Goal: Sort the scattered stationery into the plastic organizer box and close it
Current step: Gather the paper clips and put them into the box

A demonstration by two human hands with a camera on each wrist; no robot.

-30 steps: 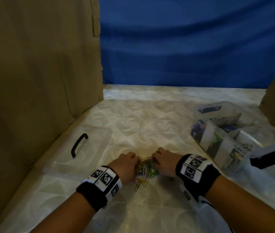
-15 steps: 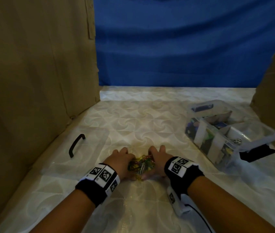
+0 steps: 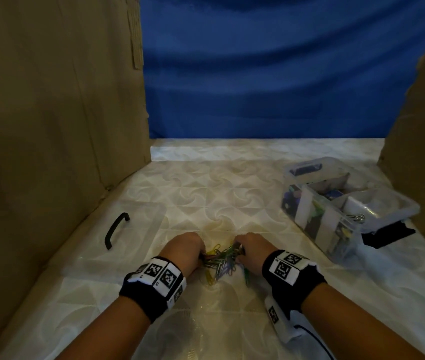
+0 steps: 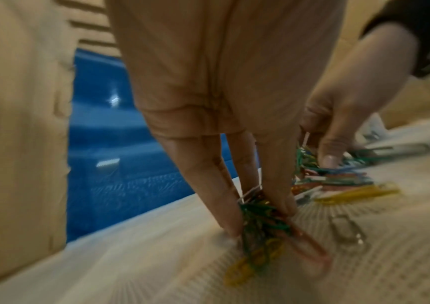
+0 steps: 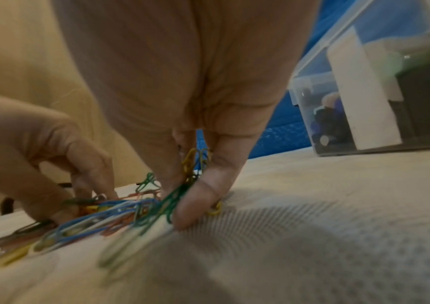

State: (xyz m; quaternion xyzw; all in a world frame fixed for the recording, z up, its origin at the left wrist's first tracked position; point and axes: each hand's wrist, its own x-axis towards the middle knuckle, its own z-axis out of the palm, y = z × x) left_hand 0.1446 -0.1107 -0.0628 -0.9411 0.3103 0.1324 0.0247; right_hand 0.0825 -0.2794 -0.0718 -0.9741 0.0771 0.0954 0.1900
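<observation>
The left hand point(image 3: 184, 249) and right hand point(image 3: 251, 252) each pinch bunches from the coloured paper clips point(image 3: 220, 262), a tangled pile on the near tabletop point(image 3: 232, 193).

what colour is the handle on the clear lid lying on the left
Black; the curved handle on the clear plastic lid shows best in the head view.

Cardboard walls point(image 3: 50, 126) – blue cloth backdrop point(image 3: 271, 74) behind.
</observation>
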